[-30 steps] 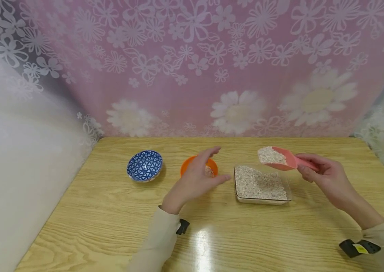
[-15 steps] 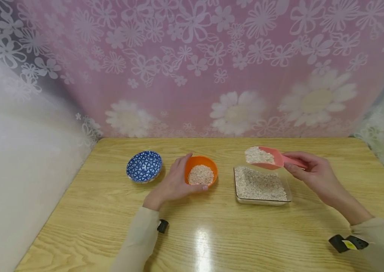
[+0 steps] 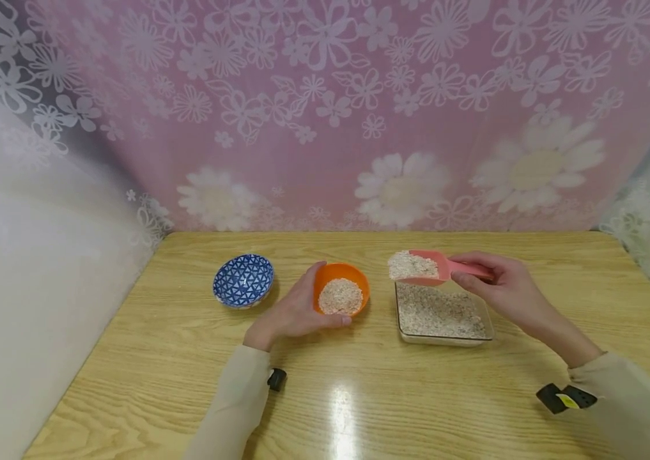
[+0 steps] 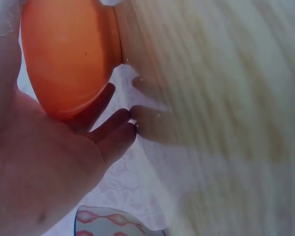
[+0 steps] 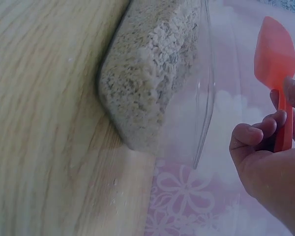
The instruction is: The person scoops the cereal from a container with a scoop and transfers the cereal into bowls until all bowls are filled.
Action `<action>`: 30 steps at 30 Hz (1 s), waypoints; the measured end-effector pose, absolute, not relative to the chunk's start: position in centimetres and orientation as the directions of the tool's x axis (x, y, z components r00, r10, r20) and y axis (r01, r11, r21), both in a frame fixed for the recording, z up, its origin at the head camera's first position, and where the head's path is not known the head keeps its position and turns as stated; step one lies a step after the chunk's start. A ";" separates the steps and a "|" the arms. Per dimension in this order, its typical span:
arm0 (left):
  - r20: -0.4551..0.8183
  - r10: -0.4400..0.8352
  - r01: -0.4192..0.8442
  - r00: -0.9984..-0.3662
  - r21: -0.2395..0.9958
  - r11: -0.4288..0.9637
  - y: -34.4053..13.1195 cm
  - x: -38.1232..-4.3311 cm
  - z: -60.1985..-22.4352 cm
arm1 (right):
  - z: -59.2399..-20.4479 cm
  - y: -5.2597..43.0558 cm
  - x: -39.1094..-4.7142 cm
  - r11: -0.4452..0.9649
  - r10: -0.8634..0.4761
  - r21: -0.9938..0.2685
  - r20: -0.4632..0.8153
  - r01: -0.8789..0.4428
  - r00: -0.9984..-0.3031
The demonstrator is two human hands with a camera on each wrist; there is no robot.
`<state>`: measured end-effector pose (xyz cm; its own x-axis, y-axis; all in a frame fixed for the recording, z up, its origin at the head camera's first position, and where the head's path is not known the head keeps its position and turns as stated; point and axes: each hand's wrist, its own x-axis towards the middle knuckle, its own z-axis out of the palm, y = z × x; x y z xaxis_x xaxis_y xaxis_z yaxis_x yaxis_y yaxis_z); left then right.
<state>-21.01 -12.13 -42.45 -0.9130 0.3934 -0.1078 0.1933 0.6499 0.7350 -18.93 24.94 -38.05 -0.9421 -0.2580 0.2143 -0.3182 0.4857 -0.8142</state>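
Observation:
My left hand [image 3: 296,311] holds the orange bowl [image 3: 362,289] from its left side, thumb along the near edge and fingers round the back. Oat flakes [image 3: 340,296] lie in that bowl. From below, the left wrist view shows the bowl's smooth orange outside [image 4: 69,54] against the palm. In my right hand [image 3: 505,284] is the handle of a pink scoop [image 3: 442,265], heaped with oat flakes. The scoop hangs above the back left part of a clear rectangular container [image 3: 445,340] of oats. Its underside and the curled fingers [image 5: 270,123] on the handle appear in the right wrist view.
A blue and white patterned bowl [image 3: 244,281] stands on the wooden table [image 3: 417,402] left of the orange one; its red-patterned outside [image 4: 110,223] shows in the left wrist view. A pink flowered curtain [image 3: 325,140] hangs behind the table's back edge.
My left hand has moved from over the orange bowl to its left side and taken hold of it. My right hand has carried the loaded scoop leftward, toward that bowl.

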 end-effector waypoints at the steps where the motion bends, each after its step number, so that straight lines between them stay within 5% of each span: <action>1: -0.108 0.392 0.193 -0.913 0.734 0.651 -12.1 -21.0 -42.5 | -37.9 24.7 -19.0 0.492 -0.261 -0.813 0.204 -0.311 -0.944; 23: -0.116 0.417 0.189 -0.902 0.761 0.620 -12.1 -21.0 -41.9 | -35.9 18.1 -21.6 0.654 -0.422 -0.653 0.104 -0.382 -0.900; 30: 0.002 0.513 0.275 -0.858 0.846 0.457 -11.8 -21.4 -42.0 | -35.6 15.4 -22.2 0.672 -0.518 -0.524 0.171 -0.523 -0.838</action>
<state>-21.39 -11.80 -41.98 -0.8583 0.5131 0.0019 0.2751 0.4570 0.8459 -22.18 15.44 -35.60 -0.8380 -0.5183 0.1708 -0.5226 0.6723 -0.5243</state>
